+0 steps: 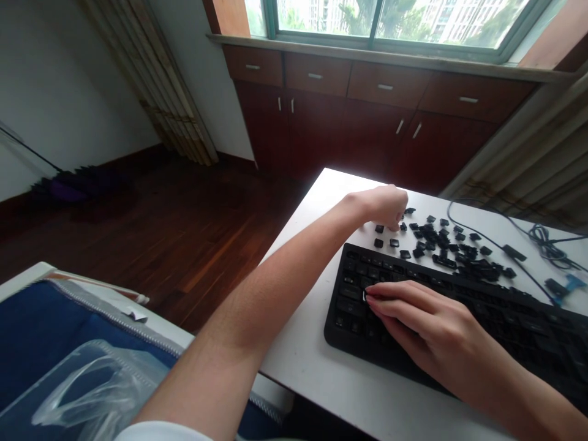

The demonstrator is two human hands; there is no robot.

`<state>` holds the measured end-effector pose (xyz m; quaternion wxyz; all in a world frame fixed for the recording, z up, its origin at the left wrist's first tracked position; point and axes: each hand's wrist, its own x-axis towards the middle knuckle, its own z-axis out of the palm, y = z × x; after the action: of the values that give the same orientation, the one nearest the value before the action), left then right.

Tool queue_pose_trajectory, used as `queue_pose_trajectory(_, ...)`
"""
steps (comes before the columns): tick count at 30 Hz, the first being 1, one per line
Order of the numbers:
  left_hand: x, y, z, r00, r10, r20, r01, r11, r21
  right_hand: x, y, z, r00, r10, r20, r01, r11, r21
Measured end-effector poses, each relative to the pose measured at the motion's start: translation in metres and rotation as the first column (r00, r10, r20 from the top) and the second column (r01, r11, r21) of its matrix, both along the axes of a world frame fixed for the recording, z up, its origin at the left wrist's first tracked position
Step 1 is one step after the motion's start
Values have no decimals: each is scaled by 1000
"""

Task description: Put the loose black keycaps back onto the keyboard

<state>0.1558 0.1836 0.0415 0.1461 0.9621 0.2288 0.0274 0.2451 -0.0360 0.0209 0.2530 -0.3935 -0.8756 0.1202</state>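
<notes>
A black keyboard (346, 334) lies on the white table, many of its key positions bare of caps at the right part. My right hand (432, 324) rests over its left end, thumb and fingertips pinched together on a small keycap (365, 295), mostly hidden by the fingers. Beyond the keyboard's far edge, my left hand (390, 205) reaches down among loose black keycaps (429, 233), its fingers curled. What those fingers hold, if anything, is hidden. A few single keycaps (378, 243) lie close beside it.
A dark cable (489, 248) and a coiled cord (544, 239) lie on the table (307, 331) at the right. A clear plastic bag (101, 380) sits on a blue zippered surface (50, 318) at lower left. Red-brown cabinets (321, 122) stand below the window.
</notes>
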Motion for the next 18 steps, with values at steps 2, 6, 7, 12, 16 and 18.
queue_pose_trajectory(2,1,2,-2,1000,-2,7,2,1000,0,-1,-2,1,1000,0,19,0,1000,12)
queue_pose_trajectory(6,2,2,-4,1000,2,7,-2,1000,-9,-3,-4,-1,998,-70,2,70,998,6)
queue_pose_trajectory(7,2,2,-3,1000,6,6,-6,1000,-12,-4,-4,-2,996,-90,-15,90,996,0)
queue_pose_trajectory(12,1,0,-2,1000,18,7,-18,1000,-21,-5,-6,-5,993,-116,-27,116,993,5)
queue_pose_trajectory(16,1,0,-2,1000,8,10,-8,1000,-23,-7,-10,-5,988,-157,7,157,987,26)
queue_pose_trajectory(18,1,-1,-1,1000,9,8,-8,1000,-25,-8,-11,-6,986,-166,-6,166,985,35)
